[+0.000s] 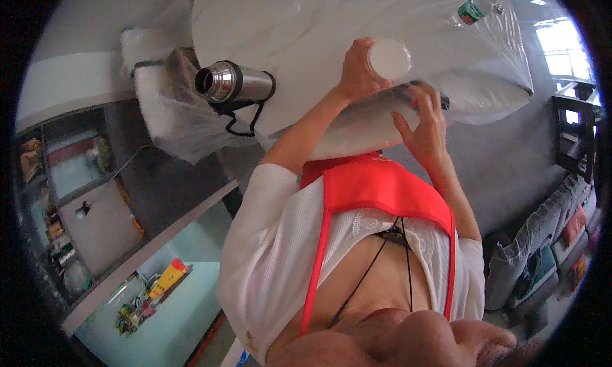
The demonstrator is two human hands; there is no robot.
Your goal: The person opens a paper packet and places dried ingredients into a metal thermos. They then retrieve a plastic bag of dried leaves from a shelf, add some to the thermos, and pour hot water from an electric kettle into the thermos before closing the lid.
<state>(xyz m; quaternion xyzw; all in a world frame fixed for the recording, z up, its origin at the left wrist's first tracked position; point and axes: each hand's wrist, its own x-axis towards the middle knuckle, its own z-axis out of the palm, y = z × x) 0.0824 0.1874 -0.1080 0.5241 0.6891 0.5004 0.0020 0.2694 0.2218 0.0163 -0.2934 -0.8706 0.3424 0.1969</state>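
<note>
My left hand [359, 70] grips a white round-ended object [389, 59] with its pale disc facing up. Clear film seems to wrap its rim, and its full shape is hidden. My right hand [423, 123] is by the table's near edge, thumb and fingers apart and fingertips blurred. A small dark object [445, 102] shows behind those fingers; whether I hold it cannot be made out. To the left, a steel vacuum flask [246, 84] with a black strap stands on the white table [296, 37], its mouth uncovered.
Clear plastic sheeting covers the table. A clear bottle with a green label [471, 11] is at the far right. Plastic-covered white chairs [158, 99] stand left, beside a shelf unit [79, 185]. A grey sofa [530, 242] is at right. I wear a red apron [382, 185].
</note>
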